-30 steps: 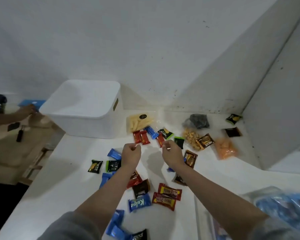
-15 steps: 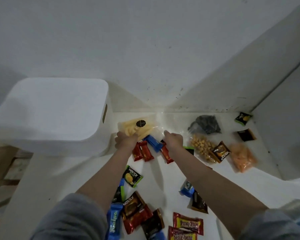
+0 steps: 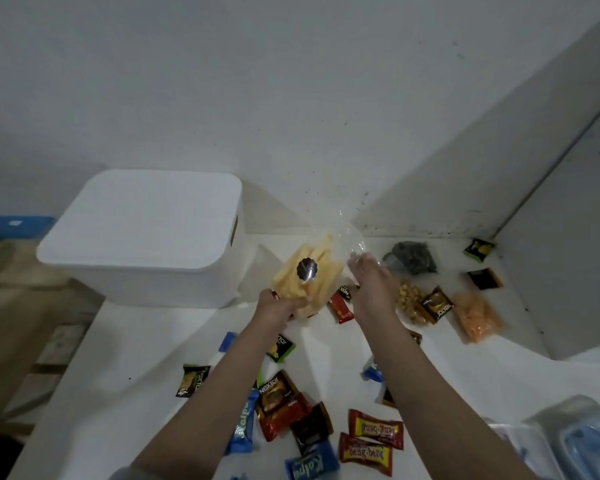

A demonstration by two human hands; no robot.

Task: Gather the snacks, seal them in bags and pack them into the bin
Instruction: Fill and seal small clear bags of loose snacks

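Snacks (image 3: 370, 441) in bright wrappers lie scattered on a white table (image 3: 118, 382). Left hand (image 3: 278, 305) grips the lower end of a clear bag (image 3: 310, 271) of pale yellow sticks, lifted beside a white bin (image 3: 146, 237). Right hand (image 3: 373, 285), fingers curled, holds the bag's clear top edge.

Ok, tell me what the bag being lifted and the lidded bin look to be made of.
Bag of yellow sticks: thin clear plastic film, probably; glossy, crinkled, contents show through. The left hand grips its bottom.
White bin: likely rigid moulded plastic, matte; rounded corners, slot handle.
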